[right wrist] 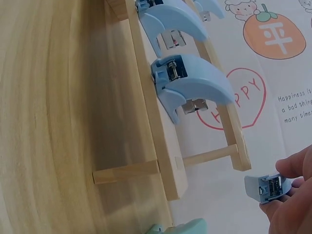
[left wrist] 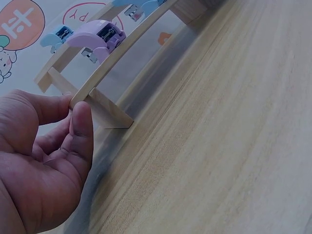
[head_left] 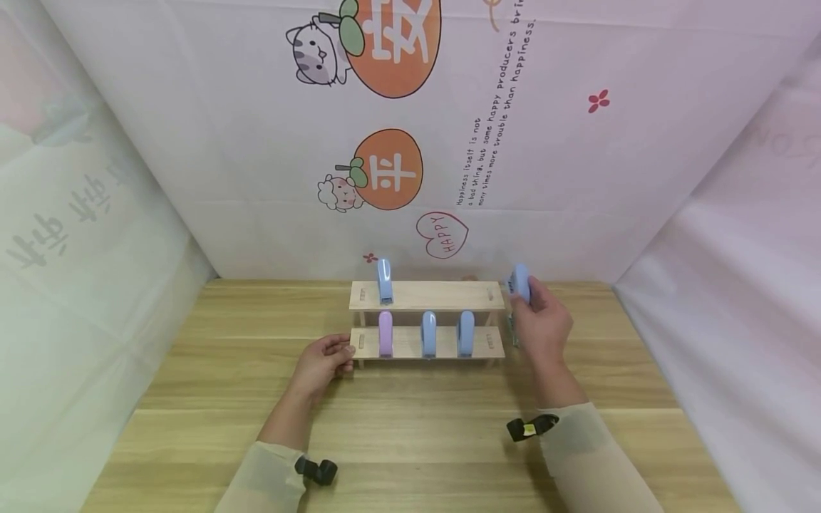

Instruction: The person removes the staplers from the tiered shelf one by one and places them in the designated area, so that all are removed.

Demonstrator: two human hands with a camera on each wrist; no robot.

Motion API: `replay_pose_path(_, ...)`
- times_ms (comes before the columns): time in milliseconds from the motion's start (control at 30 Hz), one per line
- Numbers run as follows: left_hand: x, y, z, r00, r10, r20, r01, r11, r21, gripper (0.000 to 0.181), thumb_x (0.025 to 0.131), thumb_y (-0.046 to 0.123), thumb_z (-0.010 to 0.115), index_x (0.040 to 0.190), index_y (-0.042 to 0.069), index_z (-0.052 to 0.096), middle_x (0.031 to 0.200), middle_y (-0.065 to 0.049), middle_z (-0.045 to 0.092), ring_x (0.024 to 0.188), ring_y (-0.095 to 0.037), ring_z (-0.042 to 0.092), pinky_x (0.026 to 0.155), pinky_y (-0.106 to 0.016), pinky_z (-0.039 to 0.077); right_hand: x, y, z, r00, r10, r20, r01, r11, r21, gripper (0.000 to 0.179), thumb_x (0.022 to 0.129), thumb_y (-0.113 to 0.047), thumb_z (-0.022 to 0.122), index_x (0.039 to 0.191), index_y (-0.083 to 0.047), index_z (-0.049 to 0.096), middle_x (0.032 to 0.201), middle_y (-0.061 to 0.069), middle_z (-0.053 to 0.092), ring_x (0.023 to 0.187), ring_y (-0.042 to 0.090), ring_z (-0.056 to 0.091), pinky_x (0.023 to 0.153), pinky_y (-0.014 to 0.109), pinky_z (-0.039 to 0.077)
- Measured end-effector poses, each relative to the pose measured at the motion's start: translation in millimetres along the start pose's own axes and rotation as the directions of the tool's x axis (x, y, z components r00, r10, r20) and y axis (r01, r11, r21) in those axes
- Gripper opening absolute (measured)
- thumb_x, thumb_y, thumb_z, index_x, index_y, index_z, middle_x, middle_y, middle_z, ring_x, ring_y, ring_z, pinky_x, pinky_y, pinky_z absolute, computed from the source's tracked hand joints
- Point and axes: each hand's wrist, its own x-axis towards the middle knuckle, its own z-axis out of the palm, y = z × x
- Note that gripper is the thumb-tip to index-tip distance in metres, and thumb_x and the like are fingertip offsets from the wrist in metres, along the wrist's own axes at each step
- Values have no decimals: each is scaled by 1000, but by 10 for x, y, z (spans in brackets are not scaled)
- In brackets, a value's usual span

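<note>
A small two-tier wooden shelf [head_left: 404, 343] stands on the table. My left hand [head_left: 323, 363] pinches the left end of its lower board between thumb and fingers, as the left wrist view shows up close. My right hand [head_left: 544, 320] grips a blue stapler [head_left: 520, 281], held up beside the right end of the upper board. On the lower board stand a purple stapler [head_left: 385, 335] and two blue staplers, one in the middle [head_left: 428, 335] and one to its right [head_left: 466, 333]. Another blue stapler [head_left: 384, 280] sits toward the left of the upper board.
Low beside the shelf's right end is a mint-green object [right wrist: 183, 227], mostly cut off in the right wrist view. The wood-grain table [head_left: 410, 434] meets a printed white cloth backdrop [head_left: 256, 214] just behind the shelf. White cloth also hangs on both sides.
</note>
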Motion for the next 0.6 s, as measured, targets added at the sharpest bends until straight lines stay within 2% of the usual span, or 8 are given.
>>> replay_pose_path(367, -6, 1, -2, 1000, 3, 0, -3, 1000, 5, 41, 98, 3, 70, 137, -2, 59, 114, -15, 64, 90, -23, 66, 78, -28, 64, 14, 53, -92, 1000, 14, -26, -15, 999, -35, 47, 94, -10, 74, 140, -7, 64, 138, 17, 62, 129, 27, 61, 104, 34, 54)
replay_pose_path(600, -21, 13, 8, 1000, 3, -5, -2, 1000, 9, 41, 97, 2, 70, 137, -2, 59, 113, -15, 65, 89, -22, 67, 79, -29, 64, 30, 99, -119, 999, 32, -29, -32, 999, -31, 48, 95, -11, 74, 141, -9, 63, 141, 16, 61, 132, 26, 58, 107, 34, 52)
